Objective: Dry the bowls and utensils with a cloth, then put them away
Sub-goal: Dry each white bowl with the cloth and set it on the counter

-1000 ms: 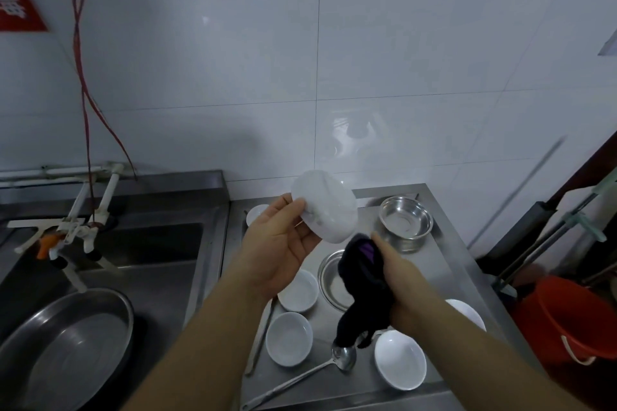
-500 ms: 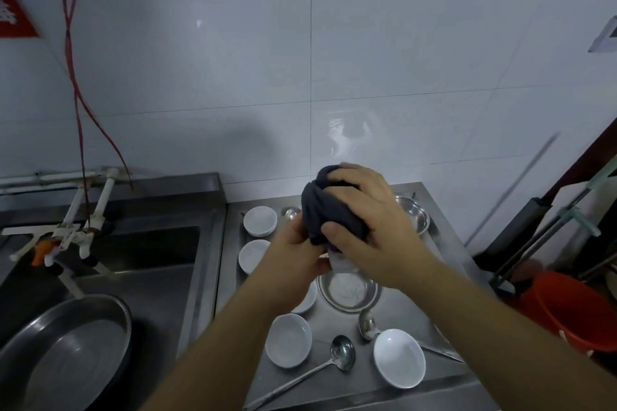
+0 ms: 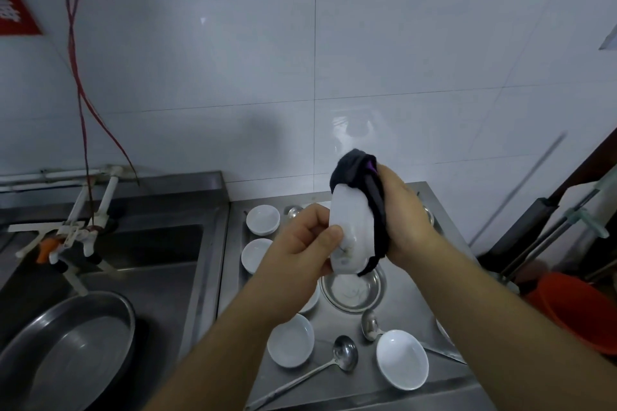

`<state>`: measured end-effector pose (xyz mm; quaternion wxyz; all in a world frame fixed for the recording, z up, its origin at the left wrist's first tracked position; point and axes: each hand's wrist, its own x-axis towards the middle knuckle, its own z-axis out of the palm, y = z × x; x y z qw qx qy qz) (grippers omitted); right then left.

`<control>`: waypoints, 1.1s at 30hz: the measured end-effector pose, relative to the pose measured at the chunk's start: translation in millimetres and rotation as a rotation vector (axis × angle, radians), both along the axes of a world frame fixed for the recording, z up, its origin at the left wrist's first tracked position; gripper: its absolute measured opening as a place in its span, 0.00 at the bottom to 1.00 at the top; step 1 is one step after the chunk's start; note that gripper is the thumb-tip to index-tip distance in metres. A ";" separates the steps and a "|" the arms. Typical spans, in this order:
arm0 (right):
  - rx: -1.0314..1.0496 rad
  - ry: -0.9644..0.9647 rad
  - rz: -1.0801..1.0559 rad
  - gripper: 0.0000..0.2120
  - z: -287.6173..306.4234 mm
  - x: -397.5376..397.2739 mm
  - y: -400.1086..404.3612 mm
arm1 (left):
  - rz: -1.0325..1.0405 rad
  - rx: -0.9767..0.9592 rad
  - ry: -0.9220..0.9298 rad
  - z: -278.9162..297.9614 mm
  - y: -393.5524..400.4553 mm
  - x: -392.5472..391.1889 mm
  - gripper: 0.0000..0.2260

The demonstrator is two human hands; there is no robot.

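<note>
My left hand [image 3: 300, 243] grips a white bowl [image 3: 350, 230] tipped on its edge above the middle of the steel counter [image 3: 410, 314], thumb pressed to its outer wall, while my right hand [image 3: 402, 217] clutches a dark cloth [image 3: 374, 210] bunched against the bowl's far side. Below, other white bowls sit along the counter's left edge and near its front edge, where a ladle [image 3: 334, 357] lies beside a metal dish [image 3: 354, 289]

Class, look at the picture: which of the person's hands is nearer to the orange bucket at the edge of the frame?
Right. The right hand, holding the dark cloth, is on the side toward the orange bucket; the left hand is farther, beyond the white bowl that both hold.
</note>
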<state>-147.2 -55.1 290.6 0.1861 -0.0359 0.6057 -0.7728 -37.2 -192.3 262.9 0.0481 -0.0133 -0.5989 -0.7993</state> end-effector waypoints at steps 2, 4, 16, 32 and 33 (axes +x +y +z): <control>-0.099 -0.200 0.047 0.23 -9.2 5.2 3.1 | 0.012 0.006 0.015 -0.2 0.2 -0.7 0.06; -0.195 -0.297 0.092 0.26 -18.0 9.8 4.5 | 0.023 0.021 0.027 -0.1 0.6 -2.9 0.06; -0.266 -0.357 -0.041 0.32 -21.5 5.1 4.9 | 0.026 0.252 -0.130 3.6 -3.0 -19.8 0.15; -0.328 -0.502 -0.145 0.19 -16.0 16.5 -2.7 | 0.081 0.045 0.010 2.1 12.2 -17.1 0.11; -0.332 -0.511 -0.149 0.19 -15.1 17.1 -2.3 | 0.066 -0.011 0.020 3.1 10.9 -16.4 0.11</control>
